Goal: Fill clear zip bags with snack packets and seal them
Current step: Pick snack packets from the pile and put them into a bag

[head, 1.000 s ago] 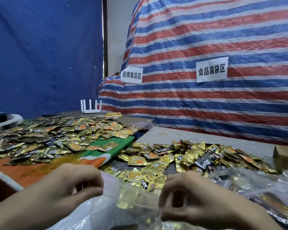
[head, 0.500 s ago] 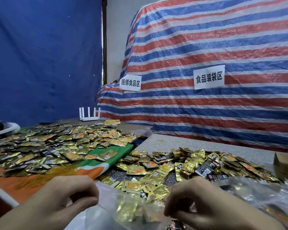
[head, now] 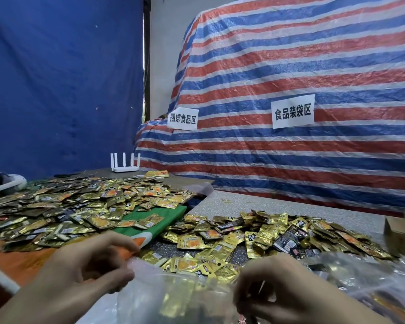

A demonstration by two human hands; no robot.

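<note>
Clear bag (head: 145, 300) hangs between your two hands at the bottom of view, with gold packets (head: 177, 298) showing through its wall. Your left hand (head: 87, 274) pinches the bag's top edge at the left corner, fingers curled. Your right hand (head: 283, 291) pinches the same edge further right, fingers curled round it.

Change over the last second: little. Hands, piles and wall signs have all slid lower in view together, so that's mostly your head tipping up, not hand travel. The gap between the hands is about the same, and both pinches are still on the edge.

Judgement: filling of this bag looks done and you're on the seal step. I can't tell if the zip is pressed shut, since the edge is blurred and partly behind your fingers. Likely next: run the pinch along the strip and watch for a packet corner caught in it.

Loose packets (head: 255, 235) lie just beyond the bag on the grey table (head: 290, 204). A bigger spread (head: 68, 211) sits left on the green-and-orange cloth (head: 166, 216). More crinkled plastic (head: 365, 272) lies right, near the cardboard box (head: 402, 235).
</note>
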